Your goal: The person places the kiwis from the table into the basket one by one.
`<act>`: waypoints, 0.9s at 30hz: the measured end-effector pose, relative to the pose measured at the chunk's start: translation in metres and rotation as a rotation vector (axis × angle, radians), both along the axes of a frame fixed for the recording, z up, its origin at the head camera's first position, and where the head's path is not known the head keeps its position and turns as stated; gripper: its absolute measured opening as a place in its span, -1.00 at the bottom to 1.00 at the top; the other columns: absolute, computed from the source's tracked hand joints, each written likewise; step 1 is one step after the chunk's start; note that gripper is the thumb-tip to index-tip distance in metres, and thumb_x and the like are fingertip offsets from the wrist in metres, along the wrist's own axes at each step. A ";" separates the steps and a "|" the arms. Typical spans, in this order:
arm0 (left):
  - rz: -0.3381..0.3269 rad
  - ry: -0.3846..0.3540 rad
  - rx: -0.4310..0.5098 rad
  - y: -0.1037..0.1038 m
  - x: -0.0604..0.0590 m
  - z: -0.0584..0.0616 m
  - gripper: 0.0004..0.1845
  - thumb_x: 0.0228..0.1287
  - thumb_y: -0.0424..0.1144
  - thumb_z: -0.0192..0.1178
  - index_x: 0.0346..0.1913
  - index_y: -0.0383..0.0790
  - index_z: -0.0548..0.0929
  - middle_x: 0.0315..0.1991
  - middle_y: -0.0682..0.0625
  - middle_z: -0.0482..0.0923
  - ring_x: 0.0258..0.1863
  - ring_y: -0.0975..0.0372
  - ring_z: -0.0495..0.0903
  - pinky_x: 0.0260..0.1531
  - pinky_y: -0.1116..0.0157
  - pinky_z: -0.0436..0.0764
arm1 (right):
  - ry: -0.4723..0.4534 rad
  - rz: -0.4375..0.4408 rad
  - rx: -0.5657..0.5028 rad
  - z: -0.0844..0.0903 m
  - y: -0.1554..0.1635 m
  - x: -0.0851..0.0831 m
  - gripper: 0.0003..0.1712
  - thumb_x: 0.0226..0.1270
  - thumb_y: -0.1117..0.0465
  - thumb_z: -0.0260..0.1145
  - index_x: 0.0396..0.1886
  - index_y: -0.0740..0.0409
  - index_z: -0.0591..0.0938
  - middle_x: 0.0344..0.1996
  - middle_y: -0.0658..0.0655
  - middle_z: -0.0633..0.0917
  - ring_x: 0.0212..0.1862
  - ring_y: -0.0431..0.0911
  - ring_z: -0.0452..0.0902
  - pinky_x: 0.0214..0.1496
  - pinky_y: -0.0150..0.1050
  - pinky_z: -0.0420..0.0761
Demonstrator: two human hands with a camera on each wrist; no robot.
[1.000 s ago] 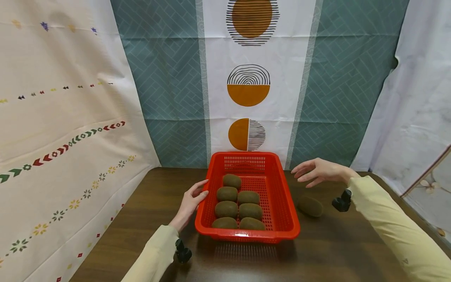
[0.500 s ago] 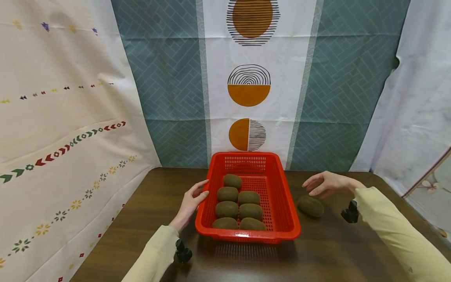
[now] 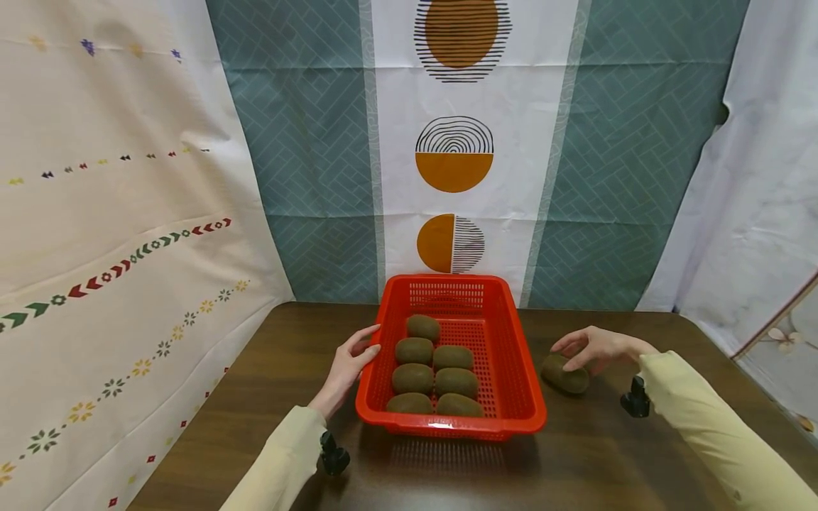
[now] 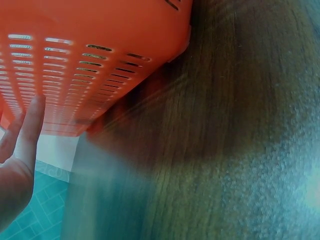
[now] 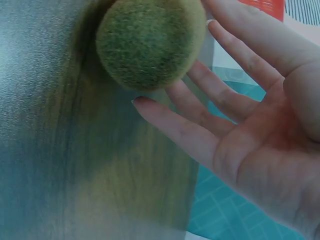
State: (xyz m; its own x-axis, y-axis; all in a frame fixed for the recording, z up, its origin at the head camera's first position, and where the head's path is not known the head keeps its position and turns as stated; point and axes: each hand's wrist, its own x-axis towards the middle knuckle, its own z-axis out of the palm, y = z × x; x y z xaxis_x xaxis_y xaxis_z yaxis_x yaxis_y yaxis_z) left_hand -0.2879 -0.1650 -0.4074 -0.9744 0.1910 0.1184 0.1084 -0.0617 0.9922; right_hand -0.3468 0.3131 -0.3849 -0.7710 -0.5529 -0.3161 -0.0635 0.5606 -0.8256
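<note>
Right hand (image 3: 597,349) over loose kiwi (image 3: 565,372) on table (image 3: 639,454), right of red basket (image 3: 524,397), fingers straight, touching, no grasp yet | left hand (image 3: 350,365) flat against basket wall, released | risk: round fruit rolling off under fingertips, basket sliding if nudged on the drop-in

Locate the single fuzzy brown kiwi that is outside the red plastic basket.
In the head view, the fuzzy brown kiwi lies on the dark wooden table, right of the red plastic basket, under the right hand.
</note>
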 end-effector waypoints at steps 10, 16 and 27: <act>-0.007 -0.002 0.007 0.000 0.000 0.000 -0.49 0.27 -0.32 0.10 0.28 -0.23 0.30 0.08 -0.37 0.36 -0.09 -0.15 0.49 -0.27 0.10 0.56 | -0.002 0.005 -0.014 -0.010 -0.004 -0.002 -0.45 0.08 0.33 0.34 0.10 0.36 0.44 0.12 0.50 0.32 0.18 0.40 0.07 -0.29 0.00 0.56; -0.013 -0.001 0.010 0.000 0.001 0.000 -0.49 0.27 -0.32 0.10 0.28 -0.25 0.30 0.09 -0.38 0.34 -0.08 -0.18 0.47 -0.27 0.10 0.56 | -0.024 0.022 -0.040 -0.014 -0.004 -0.002 -0.41 0.09 0.35 0.33 0.13 0.41 0.39 0.15 0.52 0.26 0.18 0.43 0.02 -0.31 0.02 0.58; -0.015 0.000 0.019 0.000 0.001 0.001 -0.48 0.28 -0.33 0.09 0.29 -0.26 0.28 0.09 -0.40 0.33 -0.07 -0.21 0.45 -0.27 0.10 0.56 | -0.010 -0.006 0.002 -0.014 -0.007 -0.001 -0.43 0.05 0.33 0.36 0.11 0.31 0.45 0.17 0.48 0.27 0.20 0.40 0.02 -0.28 0.04 0.56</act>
State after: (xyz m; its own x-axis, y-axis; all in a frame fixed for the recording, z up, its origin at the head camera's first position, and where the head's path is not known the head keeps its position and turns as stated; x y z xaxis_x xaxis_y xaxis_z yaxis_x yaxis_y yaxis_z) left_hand -0.2872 -0.1649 -0.4066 -0.9714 0.2034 0.1224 0.1076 -0.0826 0.9908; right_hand -0.3476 0.3060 -0.3993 -0.7713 -0.5476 -0.3245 -0.0521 0.5624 -0.8252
